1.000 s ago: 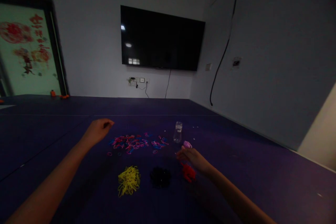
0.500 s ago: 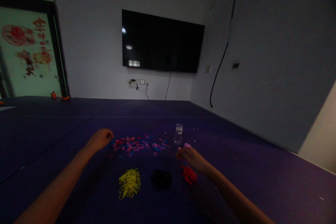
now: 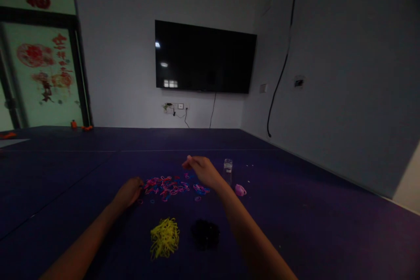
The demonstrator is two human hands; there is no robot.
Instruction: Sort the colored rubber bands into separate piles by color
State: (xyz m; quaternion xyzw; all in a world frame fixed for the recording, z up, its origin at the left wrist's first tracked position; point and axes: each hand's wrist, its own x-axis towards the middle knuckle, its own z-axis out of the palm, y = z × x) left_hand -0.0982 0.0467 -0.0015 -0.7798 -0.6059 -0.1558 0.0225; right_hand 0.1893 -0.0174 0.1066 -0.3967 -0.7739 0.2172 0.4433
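A scatter of pink, red and blue rubber bands [image 3: 166,184] lies on the dark purple mat [image 3: 311,210]. My left hand [image 3: 128,192] rests at the scatter's left edge with its fingers curled down; what they hold is hidden. My right hand [image 3: 201,169] hovers over the scatter's right part, fingertips pinched together and pointing left. Nearer to me lie a yellow pile of bands [image 3: 164,237] and a black pile [image 3: 205,233]. My right forearm crosses just right of the black pile.
A small clear bottle [image 3: 227,169] stands behind my right hand, with a pink cap-like piece [image 3: 240,190] to its right. A dark TV [image 3: 205,57] hangs on the far wall, and a cable [image 3: 278,70] runs down the right wall.
My right hand has left the red pile near the pink piece and moved up and left over the mixed bands; its arm now hides the red pile. My left hand has dropped to the scatter's edge.
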